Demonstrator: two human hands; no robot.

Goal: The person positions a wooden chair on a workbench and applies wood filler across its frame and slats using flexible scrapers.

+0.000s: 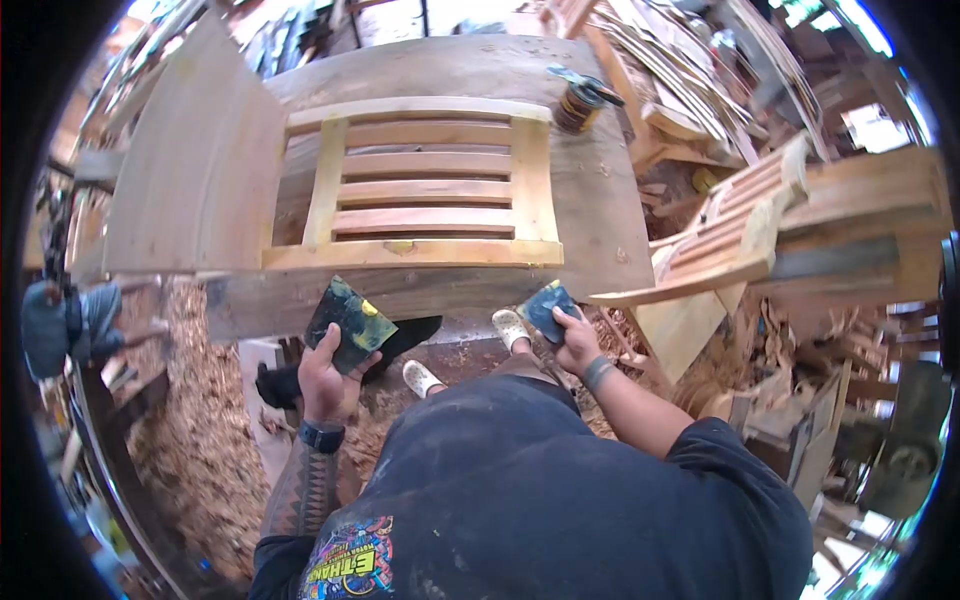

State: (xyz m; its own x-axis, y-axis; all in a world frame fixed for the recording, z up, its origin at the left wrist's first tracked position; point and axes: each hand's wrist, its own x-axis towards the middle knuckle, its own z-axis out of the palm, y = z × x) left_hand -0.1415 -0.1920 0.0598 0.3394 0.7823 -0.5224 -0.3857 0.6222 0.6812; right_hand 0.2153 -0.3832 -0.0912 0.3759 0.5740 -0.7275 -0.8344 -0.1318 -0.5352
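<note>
My left hand (328,378) grips a dark, flat square putty board (350,325) with a yellow dab of putty near its top corner. Held in my right hand (580,345) is a smaller, thin blue putty spreader (548,308), with yellow at its tip. Both pieces are apart, in front of the workbench edge. On the bench just beyond them lies a slatted wooden chair (425,190), with a yellowish smear on its near rail. A wide, smooth wooden panel (200,165) rises at its left end.
A dark can (578,108) with a flat tool across its top stands on the workbench (600,210). Another slatted wooden frame (730,220) leans at right. Wood shavings (190,430) cover the floor; a black shape (405,338) lies by my feet. Someone in blue (75,320) is far left.
</note>
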